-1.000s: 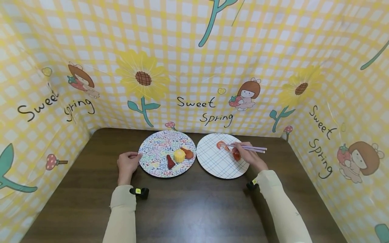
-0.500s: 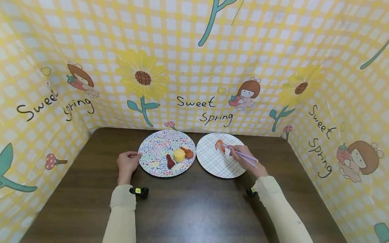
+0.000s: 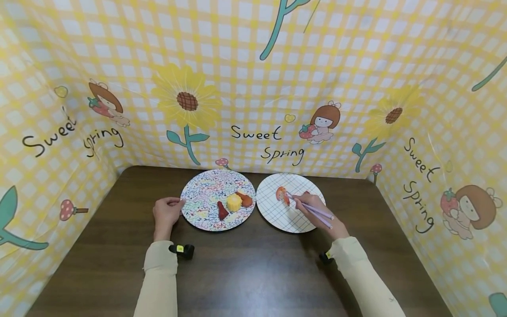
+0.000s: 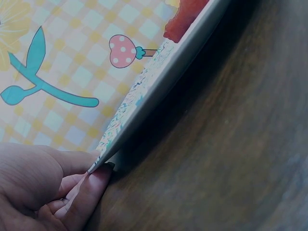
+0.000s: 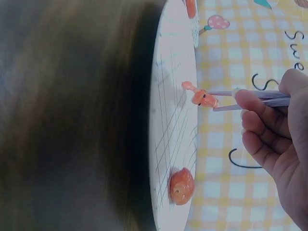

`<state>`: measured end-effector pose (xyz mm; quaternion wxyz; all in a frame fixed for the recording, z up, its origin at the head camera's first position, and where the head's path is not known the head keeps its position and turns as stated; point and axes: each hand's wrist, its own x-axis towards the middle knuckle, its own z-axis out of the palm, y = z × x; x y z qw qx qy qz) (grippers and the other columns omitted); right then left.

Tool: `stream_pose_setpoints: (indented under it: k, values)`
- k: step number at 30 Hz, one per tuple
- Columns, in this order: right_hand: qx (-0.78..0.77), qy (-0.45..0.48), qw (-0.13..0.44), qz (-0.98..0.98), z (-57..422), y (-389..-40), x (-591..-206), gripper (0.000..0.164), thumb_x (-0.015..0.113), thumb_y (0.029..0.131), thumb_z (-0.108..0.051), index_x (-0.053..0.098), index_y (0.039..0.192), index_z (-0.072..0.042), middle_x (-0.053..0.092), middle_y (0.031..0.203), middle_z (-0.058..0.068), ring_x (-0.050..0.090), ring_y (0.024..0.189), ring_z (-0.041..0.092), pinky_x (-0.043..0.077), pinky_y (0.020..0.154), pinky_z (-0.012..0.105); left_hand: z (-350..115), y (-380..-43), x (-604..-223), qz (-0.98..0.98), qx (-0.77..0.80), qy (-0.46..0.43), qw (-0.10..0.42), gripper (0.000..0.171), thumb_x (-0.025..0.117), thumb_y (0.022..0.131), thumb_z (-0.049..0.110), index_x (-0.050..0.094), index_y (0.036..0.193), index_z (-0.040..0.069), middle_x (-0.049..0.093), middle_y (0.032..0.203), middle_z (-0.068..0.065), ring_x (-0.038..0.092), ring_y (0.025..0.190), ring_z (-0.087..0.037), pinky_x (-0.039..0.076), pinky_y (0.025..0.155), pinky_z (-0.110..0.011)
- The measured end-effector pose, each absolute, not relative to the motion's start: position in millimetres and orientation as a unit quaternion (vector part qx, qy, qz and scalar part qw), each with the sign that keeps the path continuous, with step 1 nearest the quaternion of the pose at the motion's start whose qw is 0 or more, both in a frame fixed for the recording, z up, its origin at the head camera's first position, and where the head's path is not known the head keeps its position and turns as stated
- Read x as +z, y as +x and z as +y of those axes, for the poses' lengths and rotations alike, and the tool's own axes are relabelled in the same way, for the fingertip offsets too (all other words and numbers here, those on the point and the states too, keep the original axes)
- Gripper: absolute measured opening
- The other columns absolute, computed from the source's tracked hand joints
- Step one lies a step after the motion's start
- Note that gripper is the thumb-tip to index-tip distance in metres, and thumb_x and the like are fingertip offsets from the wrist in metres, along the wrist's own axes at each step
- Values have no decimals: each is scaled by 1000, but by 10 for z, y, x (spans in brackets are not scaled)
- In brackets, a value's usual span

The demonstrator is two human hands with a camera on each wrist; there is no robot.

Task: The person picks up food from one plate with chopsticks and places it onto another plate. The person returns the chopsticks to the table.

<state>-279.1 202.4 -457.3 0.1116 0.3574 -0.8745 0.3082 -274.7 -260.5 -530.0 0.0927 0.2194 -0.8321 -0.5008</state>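
Note:
My left hand (image 3: 166,215) pinches the left rim of a plate with multicoloured squiggles (image 3: 202,193); in the left wrist view the thumb side and a finger (image 4: 91,185) meet at its edge. On it lie a dark red drumstick-shaped piece (image 3: 222,211), a yellow corn piece (image 3: 233,203) and an orange-brown piece (image 3: 246,200). My right hand (image 3: 314,201) holds lilac chopsticks (image 5: 226,93) above a white plate with grid lines (image 3: 273,211). An orange shrimp (image 5: 204,99) is between the chopstick tips. A glossy reddish-brown food piece (image 5: 182,186) sits on the grid plate, hidden by the right hand in the head view.
Both plates stand side by side, edges meeting, near the back of a dark brown wooden table (image 3: 237,273). A yellow checked cloth (image 3: 253,88) with flowers and lettering walls in the back and both sides.
The shrimp has moved left over the grid plate with the chopsticks. My right hand has shifted left and turned, so the chopsticks' rear ends point lower. The left hand stays put.

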Motion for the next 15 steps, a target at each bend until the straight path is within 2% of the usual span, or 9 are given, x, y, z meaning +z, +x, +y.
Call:
stream_pose_setpoints:
  k: [4, 10, 15]
  values:
    - [300, 391, 119, -862, 1983, -2741, -4560, 19, 59, 96, 6, 67, 81, -5, 59, 69, 4, 50, 65, 8, 45, 60, 26, -2611, -2754, -5304, -833, -499, 219, 95, 35, 71, 96, 26, 73, 113, -3, 75, 102, -22, 63, 59, -4, 48, 56, -21]
    - [320, 387, 104, -859, 1938, -2689, -4586, 15, 61, 95, 6, 75, 95, 4, 71, 80, 11, 58, 69, 11, 50, 64, 27, -2612, -2743, -5302, -834, -496, 222, 92, 34, 71, 96, 26, 73, 113, -4, 75, 103, -22, 63, 59, -4, 48, 57, -21]
    - [334, 390, 93, -853, 1885, -2627, -4593, 15, 60, 95, 6, 74, 92, 2, 67, 74, 9, 52, 66, 8, 45, 61, 23, -2603, -2738, -5299, -834, -497, 222, 93, 34, 71, 96, 25, 73, 113, -4, 74, 102, -22, 63, 59, -5, 48, 57, -22]
